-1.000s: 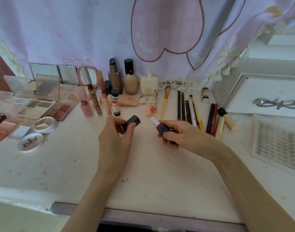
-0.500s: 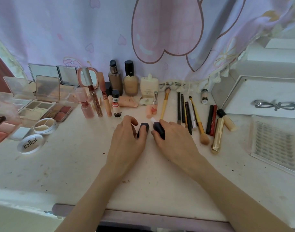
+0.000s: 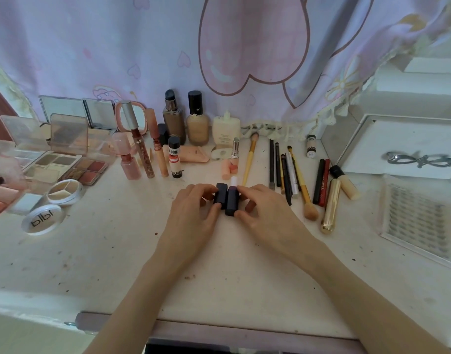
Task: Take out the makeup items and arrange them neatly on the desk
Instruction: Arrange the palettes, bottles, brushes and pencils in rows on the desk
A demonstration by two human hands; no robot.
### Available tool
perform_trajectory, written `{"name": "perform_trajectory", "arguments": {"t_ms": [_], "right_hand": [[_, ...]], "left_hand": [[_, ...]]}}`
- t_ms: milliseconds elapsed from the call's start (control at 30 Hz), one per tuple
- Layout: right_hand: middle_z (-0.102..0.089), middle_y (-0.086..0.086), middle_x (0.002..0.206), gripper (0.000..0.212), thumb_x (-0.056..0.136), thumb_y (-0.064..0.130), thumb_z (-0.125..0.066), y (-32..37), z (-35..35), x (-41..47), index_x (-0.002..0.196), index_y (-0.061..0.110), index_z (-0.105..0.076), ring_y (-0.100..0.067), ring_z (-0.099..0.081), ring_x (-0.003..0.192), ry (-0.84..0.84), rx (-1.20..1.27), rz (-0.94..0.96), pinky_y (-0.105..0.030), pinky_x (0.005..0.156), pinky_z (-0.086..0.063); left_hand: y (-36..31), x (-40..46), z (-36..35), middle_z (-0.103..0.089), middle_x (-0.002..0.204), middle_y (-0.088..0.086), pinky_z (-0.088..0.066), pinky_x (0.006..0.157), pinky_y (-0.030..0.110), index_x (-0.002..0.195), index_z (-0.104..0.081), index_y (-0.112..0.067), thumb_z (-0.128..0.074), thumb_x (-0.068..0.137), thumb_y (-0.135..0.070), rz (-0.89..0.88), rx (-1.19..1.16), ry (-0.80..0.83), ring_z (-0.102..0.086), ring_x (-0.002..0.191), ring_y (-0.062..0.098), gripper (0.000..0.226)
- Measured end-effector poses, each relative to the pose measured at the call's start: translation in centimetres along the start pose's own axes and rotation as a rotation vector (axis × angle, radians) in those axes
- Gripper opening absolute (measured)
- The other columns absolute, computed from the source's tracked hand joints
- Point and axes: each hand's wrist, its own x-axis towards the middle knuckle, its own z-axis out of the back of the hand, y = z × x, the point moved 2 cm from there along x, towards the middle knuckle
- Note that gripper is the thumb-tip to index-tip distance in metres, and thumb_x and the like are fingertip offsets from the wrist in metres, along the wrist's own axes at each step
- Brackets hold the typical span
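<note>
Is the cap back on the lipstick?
No: the cap stands beside the lipstick on the desk, pale tip bare.

Legible: "blbl", upside down, on the round white compact (image 3: 41, 218) near the desk's left edge; "BOOG" on the small black-capped tube (image 3: 175, 160) toward the back edge. Red lettering on the dark pencil (image 3: 324, 182) at right, also print on the small bottle (image 3: 311, 146), too small to read.
</note>
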Motion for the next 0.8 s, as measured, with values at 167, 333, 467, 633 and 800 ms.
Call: {"name": "perform_trajectory", "arguments": {"t_ms": [167,333,467,633,800], "right_hand": [[-0.05,0.001,0.119,0.047,0.091,0.022,-0.055,-0.4,-0.1,0.3,0.136,0.021,-0.044,-0.006,-0.042,0.092,-0.041,-0.004,0.013,-0.014,0.082,-0.028],[-0.052,0.0,0.117,0.045,0.091,0.022,-0.054,-0.7,-0.1,0.6,0.135,0.021,-0.045,-0.006,-0.04,0.092,-0.064,-0.026,0.018,-0.012,0.075,-0.022],[-0.055,0.0,0.114,0.045,0.09,0.02,-0.055,-0.6,0.1,0.6,0.134,0.022,-0.046,-0.006,-0.045,0.087,-0.072,-0.016,0.022,-0.013,0.079,-0.028],[-0.059,0.003,0.112,0.044,0.09,0.023,-0.059,-1.0,2.8,0.3,0.132,0.017,-0.049,-0.001,-0.05,0.077,-0.151,0.022,-0.027,-0.018,0.081,-0.039],[-0.062,-0.007,0.109,0.03,0.094,0.019,-0.051,-4.8,7.0,3.1,0.121,0.008,-0.058,-0.018,-0.057,0.09,-0.39,-0.063,-0.156,-0.021,0.08,-0.041]], "left_hand": [[0.1,0.2,0.0,-0.059,0.104,-0.005,-0.025,0.071,0.014,0.112,-0.059,-0.016,-0.059,0.088,-0.013,-0.016,0.033,0.01,-0.046,0.088,0.008,0.024],[0.1,0.2,-0.2,-0.06,0.11,-0.005,-0.026,0.074,0.019,0.118,-0.057,-0.02,-0.057,0.089,-0.018,-0.021,0.061,0.038,-0.043,0.091,0.009,0.029],[0.1,0.1,-0.2,-0.058,0.115,-0.003,-0.034,0.087,0.026,0.123,-0.053,-0.021,-0.056,0.09,-0.02,-0.018,0.076,0.063,-0.046,0.102,0.014,0.034],[0.4,0.0,0.2,-0.045,0.133,-0.004,-0.026,0.101,0.028,0.134,-0.042,-0.022,-0.048,0.094,-0.022,0.018,0.145,0.088,-0.037,0.121,0.013,0.041],[1.0,-0.6,0.3,-0.031,0.147,-0.005,-0.011,0.11,0.027,0.141,-0.032,-0.021,-0.032,0.097,-0.023,-0.015,0.416,0.102,-0.022,0.135,0.01,0.045]]}}
